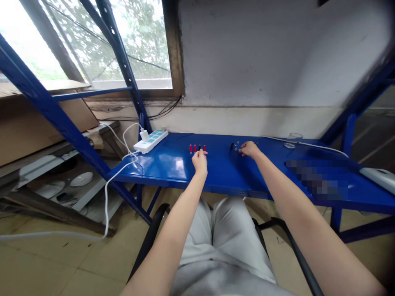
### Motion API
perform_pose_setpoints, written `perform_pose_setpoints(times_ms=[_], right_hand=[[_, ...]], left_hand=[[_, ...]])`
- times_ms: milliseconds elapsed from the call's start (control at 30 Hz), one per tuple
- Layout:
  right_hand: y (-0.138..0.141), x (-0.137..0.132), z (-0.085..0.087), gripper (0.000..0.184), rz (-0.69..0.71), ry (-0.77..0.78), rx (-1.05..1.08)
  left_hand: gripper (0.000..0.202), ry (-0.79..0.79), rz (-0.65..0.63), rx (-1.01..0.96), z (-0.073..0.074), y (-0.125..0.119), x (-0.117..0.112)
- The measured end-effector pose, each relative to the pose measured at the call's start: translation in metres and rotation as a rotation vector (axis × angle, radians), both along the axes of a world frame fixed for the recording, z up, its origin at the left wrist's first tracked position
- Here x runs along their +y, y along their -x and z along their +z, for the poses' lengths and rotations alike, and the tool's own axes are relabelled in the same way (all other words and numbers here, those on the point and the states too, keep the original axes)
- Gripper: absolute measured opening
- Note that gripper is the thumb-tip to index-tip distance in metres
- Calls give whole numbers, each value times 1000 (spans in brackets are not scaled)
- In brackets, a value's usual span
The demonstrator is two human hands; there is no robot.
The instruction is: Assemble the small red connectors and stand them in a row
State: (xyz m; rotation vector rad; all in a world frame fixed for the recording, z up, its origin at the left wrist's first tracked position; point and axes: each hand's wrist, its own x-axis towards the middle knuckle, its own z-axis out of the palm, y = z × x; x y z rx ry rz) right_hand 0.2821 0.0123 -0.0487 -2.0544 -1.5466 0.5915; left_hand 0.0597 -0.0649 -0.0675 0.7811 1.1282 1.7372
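My left hand (200, 160) reaches over the blue metal table (173, 164), fingers curled together at a short row of small red and black pieces (196, 148); it touches the right end of that row. My right hand (249, 149) lies further right with fingers bent over a few tiny dark and pale parts (234, 145). Whether either hand actually grips a piece is too small to make out.
A white power strip (151, 140) with a plugged charger and white cable sits at the table's left end. A clear glass (293, 140) stands at the back right, a white object (378, 179) at the far right edge. Blue rack struts frame both sides; a black chair is under me.
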Motion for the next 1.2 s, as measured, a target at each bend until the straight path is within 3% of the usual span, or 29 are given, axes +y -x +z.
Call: perform_pose_setpoints(times_ms=[67, 133, 233, 367, 600, 733, 1033, 1200], right_hand=[[9, -9, 5, 24, 42, -38, 18], [26, -19, 6, 19, 195, -123, 135], [61, -28, 1, 26, 405, -226, 230], [103, -28, -12, 39, 511, -288, 189], [136, -11, -31, 42, 487, -339, 201], [144, -5, -37, 33, 449, -371, 168], [148, -11, -38, 14, 392, -395, 137], [143, -16, -34, 16, 372, -502, 262]], left_hand=[[24, -3, 26, -70, 3, 1, -2], [23, -8, 59, -121, 6, 3, -2], [23, -27, 87, -162, 6, 3, -2], [22, -43, 91, -177, 5, 4, -1], [21, -46, 81, -202, 4, 4, -1], [18, -48, 77, -210, 2, 4, 1], [19, -23, 77, -172, 1, 5, 2], [18, -24, 70, -153, 3, 5, 0]])
